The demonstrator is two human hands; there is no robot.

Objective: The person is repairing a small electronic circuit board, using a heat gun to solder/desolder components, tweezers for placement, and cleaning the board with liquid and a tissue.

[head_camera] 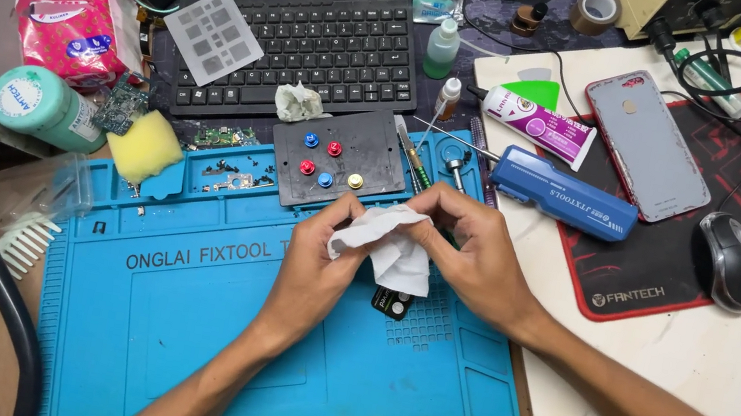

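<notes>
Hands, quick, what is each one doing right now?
Left hand: closed on the white tissue.
Right hand: closed on the same tissue, over a small dark part.

Both hands meet at centre: left hand (319, 255) fingers pinched, right hand (474, 257) fingers curled, forearms converging.

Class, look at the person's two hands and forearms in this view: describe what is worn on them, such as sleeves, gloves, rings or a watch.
Both hands are bare: the left hand and the right hand wear no gloves. No ring, watch or bracelet shows on either wrist or on the fingers in view. Both forearms are uncovered as far as the picture's edge, so no sleeve is visible.
</notes>
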